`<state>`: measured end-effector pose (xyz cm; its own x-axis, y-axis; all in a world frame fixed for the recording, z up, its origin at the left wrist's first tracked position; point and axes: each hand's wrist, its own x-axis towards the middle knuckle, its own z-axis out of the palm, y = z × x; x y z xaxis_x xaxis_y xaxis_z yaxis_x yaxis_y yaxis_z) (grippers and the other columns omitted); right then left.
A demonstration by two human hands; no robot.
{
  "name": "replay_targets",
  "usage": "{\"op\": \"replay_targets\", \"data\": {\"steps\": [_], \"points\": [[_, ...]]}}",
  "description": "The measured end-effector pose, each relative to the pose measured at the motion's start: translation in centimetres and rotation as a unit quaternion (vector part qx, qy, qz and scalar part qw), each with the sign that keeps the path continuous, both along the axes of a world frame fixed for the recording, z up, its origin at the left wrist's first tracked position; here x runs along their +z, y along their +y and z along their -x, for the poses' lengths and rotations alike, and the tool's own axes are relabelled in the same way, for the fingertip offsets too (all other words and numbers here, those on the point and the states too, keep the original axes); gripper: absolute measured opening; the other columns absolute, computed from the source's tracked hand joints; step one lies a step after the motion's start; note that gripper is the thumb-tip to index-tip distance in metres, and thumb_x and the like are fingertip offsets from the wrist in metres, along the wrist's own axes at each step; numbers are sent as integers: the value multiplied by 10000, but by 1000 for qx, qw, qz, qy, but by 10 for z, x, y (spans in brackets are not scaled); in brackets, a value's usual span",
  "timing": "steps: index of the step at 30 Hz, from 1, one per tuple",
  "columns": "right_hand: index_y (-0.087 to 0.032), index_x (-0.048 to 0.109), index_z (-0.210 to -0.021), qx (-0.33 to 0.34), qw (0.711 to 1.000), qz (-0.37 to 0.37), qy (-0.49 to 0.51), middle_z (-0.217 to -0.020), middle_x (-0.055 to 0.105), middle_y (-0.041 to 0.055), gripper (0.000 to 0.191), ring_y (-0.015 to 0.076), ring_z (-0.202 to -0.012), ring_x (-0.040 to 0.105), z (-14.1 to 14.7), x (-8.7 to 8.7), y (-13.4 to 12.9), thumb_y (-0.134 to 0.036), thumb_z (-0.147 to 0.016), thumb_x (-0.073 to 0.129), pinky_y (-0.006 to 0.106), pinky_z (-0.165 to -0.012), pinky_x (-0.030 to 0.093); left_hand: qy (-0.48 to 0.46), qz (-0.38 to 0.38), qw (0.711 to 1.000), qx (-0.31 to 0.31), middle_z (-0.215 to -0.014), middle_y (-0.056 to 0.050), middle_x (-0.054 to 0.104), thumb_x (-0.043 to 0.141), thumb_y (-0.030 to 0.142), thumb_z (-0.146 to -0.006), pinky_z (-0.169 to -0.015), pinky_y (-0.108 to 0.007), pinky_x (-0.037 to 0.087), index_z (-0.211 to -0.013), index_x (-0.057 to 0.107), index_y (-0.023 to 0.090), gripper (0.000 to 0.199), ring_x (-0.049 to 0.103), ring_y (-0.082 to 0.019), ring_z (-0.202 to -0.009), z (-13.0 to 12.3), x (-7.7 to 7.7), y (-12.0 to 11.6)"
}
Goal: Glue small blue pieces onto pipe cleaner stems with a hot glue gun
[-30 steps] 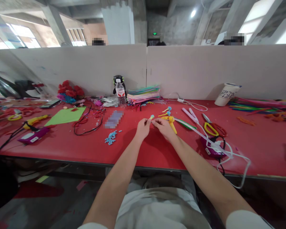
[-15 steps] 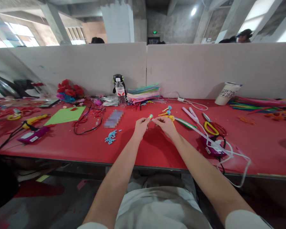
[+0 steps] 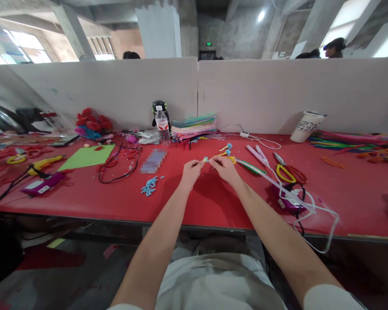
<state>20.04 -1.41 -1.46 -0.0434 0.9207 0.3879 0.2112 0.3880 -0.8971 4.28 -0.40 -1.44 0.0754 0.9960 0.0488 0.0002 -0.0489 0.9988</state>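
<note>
My left hand (image 3: 191,173) and my right hand (image 3: 225,168) meet over the red table (image 3: 116,202). Between their fingertips is a small blue and yellow piece (image 3: 206,159), pinched by both hands; its finer detail is too small to tell. Just behind my right hand lie yellow stems with blue fluffy tips (image 3: 228,150). A heap of short light-blue pieces (image 3: 148,187) sits to the left of my left hand. Green and white stems (image 3: 250,167) lie to the right of my right hand.
Scissors (image 3: 286,171), a pink straightener-like tool (image 3: 258,154) and a purple box with cords (image 3: 287,202) are on the right. A bottle (image 3: 162,125), pipe cleaners (image 3: 194,127) and a cup (image 3: 307,126) stand or lie behind. Left are green paper (image 3: 87,156) and a yellow glue gun (image 3: 47,163).
The fingertips of my right hand have shifted slightly around the small piece. The rest of the view has moved only a little to the left.
</note>
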Motion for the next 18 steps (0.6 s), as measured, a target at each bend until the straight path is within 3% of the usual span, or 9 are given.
{"op": "replay_targets", "data": {"steps": [18], "points": [[-178,586,-755,-24,998,-25,-61,-688,560,10,305,138,-613,463,0,2,-1,-468,-838,539,271,-610,390,32,-34,999,-7,-487,53,389,651,431,-711,-521,-228,276,-611,535,159,313,345,-73,-493,0,-2,0]]}}
